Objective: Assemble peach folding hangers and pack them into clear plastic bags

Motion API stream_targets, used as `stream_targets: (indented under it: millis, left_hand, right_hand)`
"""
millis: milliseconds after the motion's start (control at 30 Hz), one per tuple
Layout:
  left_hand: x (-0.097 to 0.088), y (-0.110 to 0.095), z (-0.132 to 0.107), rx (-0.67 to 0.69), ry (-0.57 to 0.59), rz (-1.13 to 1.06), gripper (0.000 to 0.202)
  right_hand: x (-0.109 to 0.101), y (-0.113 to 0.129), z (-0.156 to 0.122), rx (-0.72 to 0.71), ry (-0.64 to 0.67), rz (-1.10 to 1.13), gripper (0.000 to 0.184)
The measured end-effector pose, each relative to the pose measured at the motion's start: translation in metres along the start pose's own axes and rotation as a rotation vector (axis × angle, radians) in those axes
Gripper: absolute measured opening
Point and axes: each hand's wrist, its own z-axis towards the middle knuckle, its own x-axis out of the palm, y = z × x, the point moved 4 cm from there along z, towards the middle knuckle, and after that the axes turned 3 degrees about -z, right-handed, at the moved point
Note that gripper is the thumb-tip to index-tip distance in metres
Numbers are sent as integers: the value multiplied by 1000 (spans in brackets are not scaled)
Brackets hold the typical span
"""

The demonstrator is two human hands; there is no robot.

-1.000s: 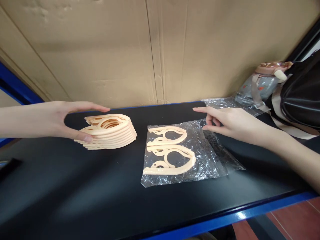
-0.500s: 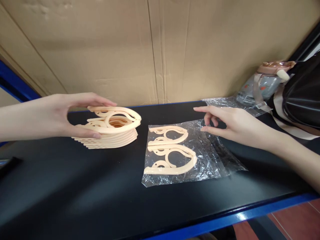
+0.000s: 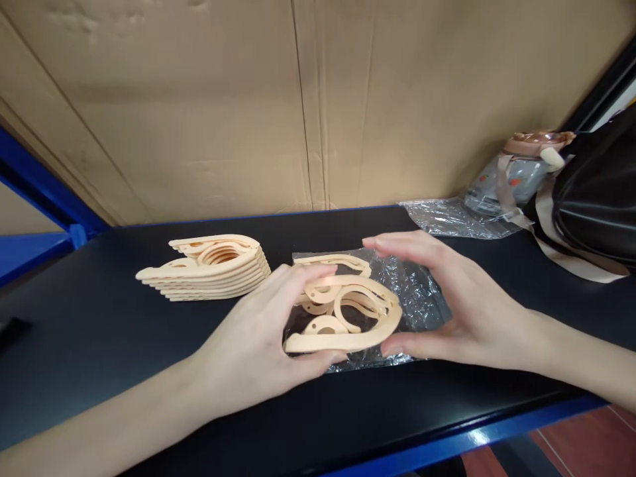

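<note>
My left hand (image 3: 253, 331) pinches a cream folding clothes hanger (image 3: 342, 342) by its sides, thumb at the near edge and fingers at the far one. That hanger is held over a clear plastic bag (image 3: 422, 285), which lies flat with similar folded hangers (image 3: 338, 258) in or on it, partly covered now. My right hand (image 3: 462, 305) is open, thumb and fingers spread around the hanger's rounded end; whether the thumb touches it I cannot tell. To the left stands a neat stack of folded hangers (image 3: 243, 281).
Everything lies on a black shelf (image 3: 124, 344) with a blue front edge (image 3: 447, 444). Cardboard (image 3: 199, 119) stands behind it. At the right back are a strapped water bottle (image 3: 521, 172), another clear plastic bag (image 3: 442, 215) and a shiny black bag (image 3: 601, 192).
My left hand has lifted the hanger off the stack and carried it right, over the bag. My right hand has come closer to its rounded end, fingers spread wider.
</note>
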Motion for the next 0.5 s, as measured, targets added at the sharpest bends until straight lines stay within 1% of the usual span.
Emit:
stream_targets:
  millis: [167,300,367,433,500]
  left_hand:
    - [6,-7,-4,19,-21,-21,60]
    - [8,-6,-3,42,-40,-17,63]
    - [9,-5,-3,44,-29,-5,70]
    - [9,-5,-4,48,-11,6,84]
    - [7,-4,-4,64,1,31,92]
  right_hand:
    - [10,5,0,-63,97,-84,81]
    - [16,6,0,-59,116,-84,79]
    - [18,9,0,-55,117,-91,81]
    - [19,10,0,-47,120,-112,83]
    - [15,5,1,-14,124,-144,85]
